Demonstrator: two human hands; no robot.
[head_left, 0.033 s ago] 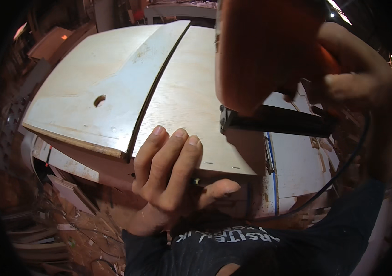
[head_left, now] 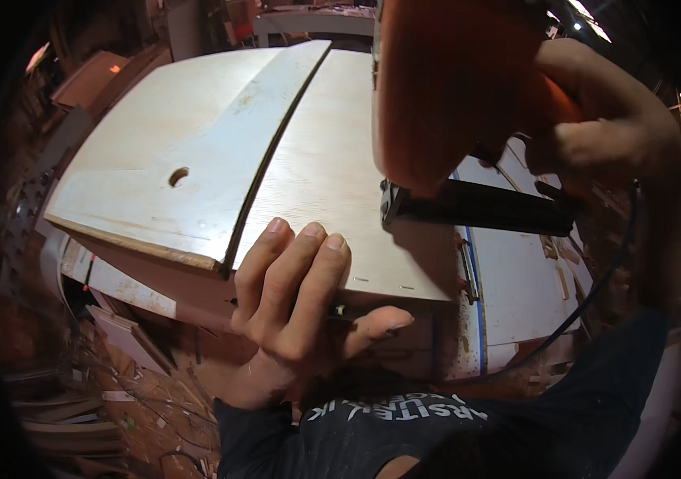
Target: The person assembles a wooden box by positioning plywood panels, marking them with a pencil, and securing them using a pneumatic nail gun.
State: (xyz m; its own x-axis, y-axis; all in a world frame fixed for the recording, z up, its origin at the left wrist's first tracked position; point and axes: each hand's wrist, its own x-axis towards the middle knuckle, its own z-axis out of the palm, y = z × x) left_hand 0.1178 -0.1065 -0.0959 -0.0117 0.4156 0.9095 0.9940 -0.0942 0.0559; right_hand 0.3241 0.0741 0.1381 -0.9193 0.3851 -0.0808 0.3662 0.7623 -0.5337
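Note:
My right hand (head_left: 608, 132) grips an orange staple gun (head_left: 452, 88) with a black magazine (head_left: 484, 206). Its nose stands over a pale plywood sheet (head_left: 320, 172); whether it touches the wood I cannot tell. My left hand (head_left: 288, 295) lies at the sheet's near edge, its fingers stretched out on the top face and its thumb spread along the front side. Two staples (head_left: 407, 287) show in the plywood just right of those fingers. Left of the hand, a thicker whitish board (head_left: 172, 140) with a curved edge and a round hole rests on the plywood.
A dark hose (head_left: 596, 307) curves down on the right, below my right forearm. Beyond the plywood's right side lies a white panel (head_left: 516, 295) with a blue strip. Wood scraps (head_left: 156, 411) litter the floor at lower left, near stacked boards (head_left: 69, 431).
The staple gun and my right hand have shifted very slightly left. The boards sit marginally differently in view; my left hand keeps its place on the plywood.

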